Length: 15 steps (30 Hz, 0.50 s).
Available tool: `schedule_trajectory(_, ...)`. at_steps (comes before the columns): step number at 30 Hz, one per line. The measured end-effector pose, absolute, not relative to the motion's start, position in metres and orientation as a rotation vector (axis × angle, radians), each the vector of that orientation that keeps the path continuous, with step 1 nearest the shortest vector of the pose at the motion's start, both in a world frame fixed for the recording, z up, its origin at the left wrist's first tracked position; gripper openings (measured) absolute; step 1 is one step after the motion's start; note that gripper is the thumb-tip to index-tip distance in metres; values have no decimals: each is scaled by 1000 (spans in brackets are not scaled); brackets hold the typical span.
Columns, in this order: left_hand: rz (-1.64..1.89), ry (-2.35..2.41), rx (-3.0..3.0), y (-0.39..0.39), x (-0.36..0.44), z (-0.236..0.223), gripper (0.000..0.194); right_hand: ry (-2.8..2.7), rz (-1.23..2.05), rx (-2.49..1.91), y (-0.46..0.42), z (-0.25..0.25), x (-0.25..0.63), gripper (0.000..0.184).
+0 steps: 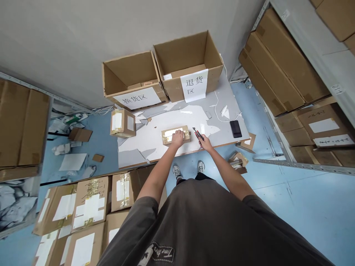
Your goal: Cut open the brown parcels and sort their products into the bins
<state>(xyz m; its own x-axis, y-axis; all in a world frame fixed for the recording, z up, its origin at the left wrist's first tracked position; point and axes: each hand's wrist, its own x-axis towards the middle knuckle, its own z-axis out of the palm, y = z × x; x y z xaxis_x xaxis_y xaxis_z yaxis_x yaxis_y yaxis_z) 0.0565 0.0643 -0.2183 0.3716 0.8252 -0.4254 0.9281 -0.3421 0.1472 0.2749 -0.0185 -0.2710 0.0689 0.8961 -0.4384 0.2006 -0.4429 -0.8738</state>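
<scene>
On the table's front half lies a small taped cardboard box (166, 139) with a white label on its top. My left hand (178, 138) rests on this box, its fingers bent over the label and holding it. Just to the right, my right hand (204, 142) is closed round a utility knife (198, 133) with a dark and red handle. The knife's tip points up and away from me, apart from the box. Whether the blade is out is too small to tell.
Two large open cartons (166, 96) with paper signs stand at the table's back. A labelled box (123, 123) sits at its left end, a black phone (235, 129) at its right. Paper scraps (225, 112) lie about. Stacked boxes (91, 207) stand at my left; a loaded shelf rises right.
</scene>
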Motion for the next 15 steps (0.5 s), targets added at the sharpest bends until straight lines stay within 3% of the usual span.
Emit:
schedule_trajectory(6,-288,1542,2266,70,44,-215,50,-1217,1412,-1785,-19,-264,274,36)
schedule_trajectory(15,-271,1567,2196,81,15,-221,81,-2130,996,-1956,5,-223,273,39)
